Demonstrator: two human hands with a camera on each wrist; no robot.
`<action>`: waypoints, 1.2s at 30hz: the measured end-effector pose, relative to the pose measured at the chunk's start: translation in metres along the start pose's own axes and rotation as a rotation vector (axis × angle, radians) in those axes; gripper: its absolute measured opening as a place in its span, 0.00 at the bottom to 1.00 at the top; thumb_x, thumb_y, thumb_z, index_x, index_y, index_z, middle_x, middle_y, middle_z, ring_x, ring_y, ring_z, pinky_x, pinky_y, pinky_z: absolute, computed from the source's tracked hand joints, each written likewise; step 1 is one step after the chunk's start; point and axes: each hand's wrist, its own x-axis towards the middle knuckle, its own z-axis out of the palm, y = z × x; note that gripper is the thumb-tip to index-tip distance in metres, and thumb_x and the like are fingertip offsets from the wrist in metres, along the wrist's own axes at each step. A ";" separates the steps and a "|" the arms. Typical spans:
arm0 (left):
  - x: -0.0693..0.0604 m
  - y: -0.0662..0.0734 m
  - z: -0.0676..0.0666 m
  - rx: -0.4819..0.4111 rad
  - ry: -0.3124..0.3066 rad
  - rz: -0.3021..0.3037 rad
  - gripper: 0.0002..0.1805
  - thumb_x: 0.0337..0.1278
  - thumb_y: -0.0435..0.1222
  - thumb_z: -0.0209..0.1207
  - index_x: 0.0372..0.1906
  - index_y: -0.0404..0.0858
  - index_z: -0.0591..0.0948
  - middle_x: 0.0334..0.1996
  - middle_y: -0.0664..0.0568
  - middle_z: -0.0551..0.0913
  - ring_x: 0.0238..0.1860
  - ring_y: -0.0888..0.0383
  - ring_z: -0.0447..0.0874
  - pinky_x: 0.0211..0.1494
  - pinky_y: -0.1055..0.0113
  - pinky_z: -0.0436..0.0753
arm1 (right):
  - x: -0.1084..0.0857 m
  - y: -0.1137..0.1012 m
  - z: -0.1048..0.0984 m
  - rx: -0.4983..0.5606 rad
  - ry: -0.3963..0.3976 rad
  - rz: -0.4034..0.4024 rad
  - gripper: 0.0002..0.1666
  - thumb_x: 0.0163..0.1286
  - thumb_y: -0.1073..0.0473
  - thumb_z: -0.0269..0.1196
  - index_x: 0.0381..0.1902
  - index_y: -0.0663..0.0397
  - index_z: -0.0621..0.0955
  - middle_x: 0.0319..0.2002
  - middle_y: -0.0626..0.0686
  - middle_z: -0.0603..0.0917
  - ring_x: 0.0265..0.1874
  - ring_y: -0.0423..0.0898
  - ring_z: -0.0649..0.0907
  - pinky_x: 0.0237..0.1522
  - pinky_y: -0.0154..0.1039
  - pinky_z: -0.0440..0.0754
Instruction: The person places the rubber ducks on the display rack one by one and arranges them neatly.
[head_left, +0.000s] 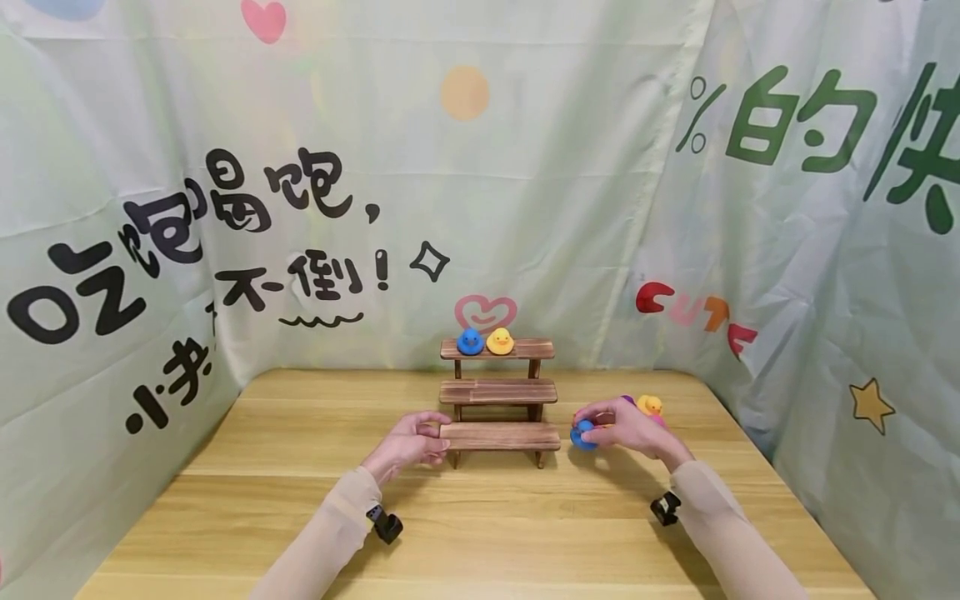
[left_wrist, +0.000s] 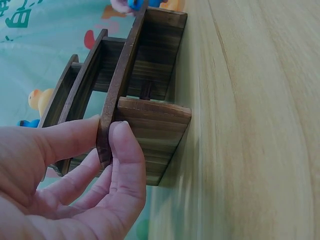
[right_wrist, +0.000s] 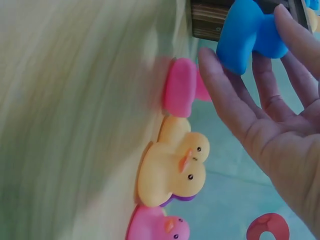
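A three-step wooden shelf [head_left: 499, 435] stands on the table. My left hand [head_left: 411, 443] pinches the left end of its lowest step between thumb and fingers, as the left wrist view shows closely. On the top step sit a blue rubber duck [head_left: 470, 342] and a yellow rubber duck [head_left: 500, 341], side by side. To the right of the shelf, my right hand [head_left: 624, 427] holds another blue rubber duck [right_wrist: 241, 37] between thumb and fingers, just beside the lowest step's right end. The middle and lowest steps carry no ducks.
Behind my right hand several more rubber ducks stand on the table, among them a pink duck [right_wrist: 180, 87], a yellow duck [right_wrist: 172, 172] and another pink duck [right_wrist: 150, 225]. A printed cloth [head_left: 570, 250] hangs around the wooden table [head_left: 480, 533] at the back and sides.
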 end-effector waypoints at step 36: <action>-0.002 0.002 0.002 0.008 0.007 0.018 0.26 0.56 0.24 0.62 0.61 0.31 0.73 0.38 0.45 0.76 0.30 0.54 0.82 0.37 0.63 0.87 | 0.018 -0.034 0.008 0.139 0.294 -0.009 0.23 0.63 0.59 0.69 0.55 0.60 0.80 0.54 0.64 0.82 0.60 0.60 0.77 0.47 0.31 0.83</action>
